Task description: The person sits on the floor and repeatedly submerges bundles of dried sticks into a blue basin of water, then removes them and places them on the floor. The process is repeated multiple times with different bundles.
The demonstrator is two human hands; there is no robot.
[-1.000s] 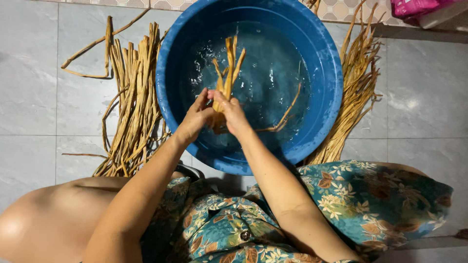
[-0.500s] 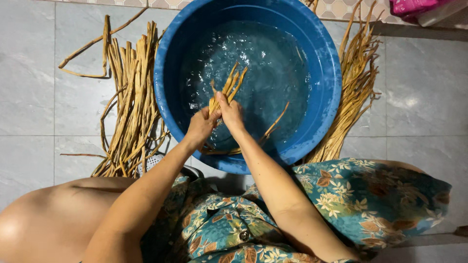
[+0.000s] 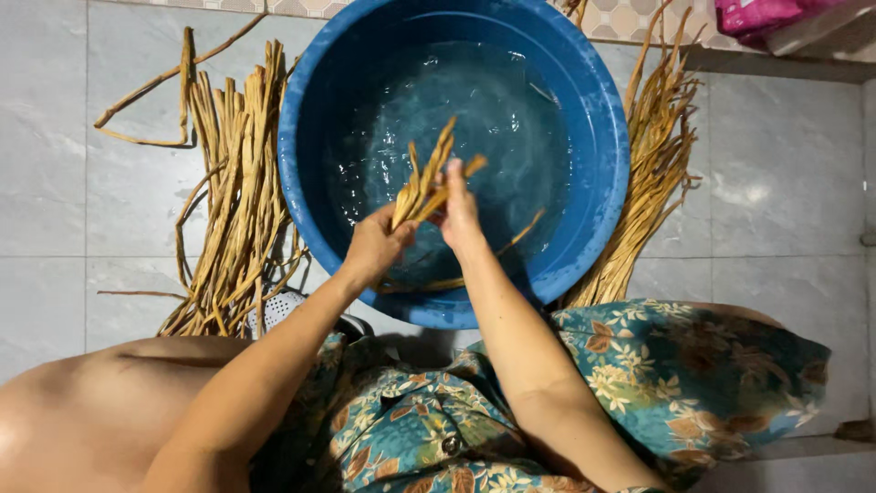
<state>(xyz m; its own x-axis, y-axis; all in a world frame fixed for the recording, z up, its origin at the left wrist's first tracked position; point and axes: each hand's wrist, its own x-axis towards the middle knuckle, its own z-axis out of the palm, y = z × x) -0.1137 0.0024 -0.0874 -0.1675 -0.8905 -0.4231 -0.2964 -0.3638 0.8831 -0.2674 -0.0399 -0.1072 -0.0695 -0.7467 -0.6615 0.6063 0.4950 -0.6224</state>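
Two hands meet over the blue basin point(image 3: 584, 100), both closed on one small bunch of tan strips point(image 3: 427, 183): the left hand point(image 3: 376, 245) grips the lower end, the right hand point(image 3: 459, 212) pinches it just beside, thumb up along the stalks. The bunch sits near the basin's centre, above the water point(image 3: 511, 119), its tips fanning toward twelve o'clock. Another loose strip point(image 3: 522, 230) trails at about four o'clock from the hands, probably half under the surface, though ripples blur it. Dry bundles lie on the tiled floor point(image 3: 55, 183): one pile point(image 3: 233, 219) at nine o'clock of the basin, another point(image 3: 650, 173) at three o'clock. The strips look light, fibrous and bendy, likely slick once wet, so a firm hold near the thick lower ends seems safest; the thin tips would slip or fray.
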